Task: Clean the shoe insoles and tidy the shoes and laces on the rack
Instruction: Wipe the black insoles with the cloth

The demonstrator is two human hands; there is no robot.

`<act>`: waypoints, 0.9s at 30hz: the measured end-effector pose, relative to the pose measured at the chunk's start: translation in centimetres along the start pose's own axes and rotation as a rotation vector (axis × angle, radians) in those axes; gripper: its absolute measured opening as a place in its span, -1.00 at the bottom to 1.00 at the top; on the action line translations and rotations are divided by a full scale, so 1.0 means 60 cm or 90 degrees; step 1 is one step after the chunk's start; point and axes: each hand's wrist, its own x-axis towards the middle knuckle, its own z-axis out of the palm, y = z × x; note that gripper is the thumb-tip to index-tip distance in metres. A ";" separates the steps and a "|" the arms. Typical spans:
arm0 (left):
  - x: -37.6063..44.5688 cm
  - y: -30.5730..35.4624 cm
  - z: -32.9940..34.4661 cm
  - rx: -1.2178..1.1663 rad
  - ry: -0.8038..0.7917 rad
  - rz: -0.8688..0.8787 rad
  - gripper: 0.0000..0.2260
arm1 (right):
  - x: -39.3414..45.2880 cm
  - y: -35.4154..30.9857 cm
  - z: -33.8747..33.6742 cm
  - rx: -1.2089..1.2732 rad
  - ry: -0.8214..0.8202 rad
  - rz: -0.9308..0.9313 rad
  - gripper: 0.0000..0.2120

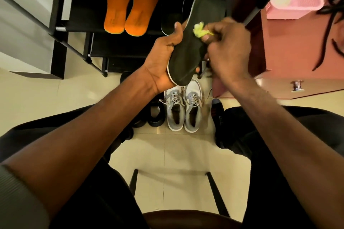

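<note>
Our left hand grips the dark insole by its heel end, with the thumb on top, so the flat side faces up to us and is easy to wipe. Our right hand pinches a little yellow-green cloth and presses it on the insole near the middle. We think we are in the middle of the wiping step. The insole's toe end pokes up close to the black rack, just under a shelf bar, so we have little room to push forward. Two orange insoles sit on a shelf to the left, well apart. Below our hands, grey shoes stand together on the floor, and there is open room to pull the insole back toward us.
</note>
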 end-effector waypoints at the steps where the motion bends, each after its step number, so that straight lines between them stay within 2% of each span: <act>1: 0.005 0.005 -0.002 -0.018 0.010 0.012 -0.56 | -0.018 -0.007 0.009 -0.007 -0.021 -0.029 -0.80; 5: 0.014 0.023 -0.015 -0.067 0.062 0.046 -0.61 | -0.066 -0.022 0.030 0.036 -0.102 -0.091 -0.83; 10: 0.014 0.030 -0.044 -0.121 0.148 0.077 -0.63 | -0.096 -0.036 0.035 0.123 -0.218 -0.133 -0.77; 12: 0.010 0.030 -0.042 -0.132 0.166 0.038 -0.56 | -0.101 -0.038 0.034 0.074 -0.195 -0.153 -0.69; 14: 0.007 0.028 -0.032 -0.134 0.140 -0.016 -0.49 | -0.092 -0.036 0.027 -0.047 -0.142 -0.157 -0.63; 16: 0.005 0.022 -0.018 -0.124 0.122 -0.034 -0.47 | -0.071 -0.030 0.017 -0.138 -0.083 -0.145 -0.65; 23: 0.001 0.019 -0.004 -0.102 0.031 -0.066 -0.71 | -0.024 -0.008 0.013 -0.066 0.017 -0.111 -0.83; 27: 0.004 0.006 -0.010 -0.137 0.061 -0.004 -0.60 | -0.011 -0.006 0.011 -0.028 0.008 -0.083 -0.86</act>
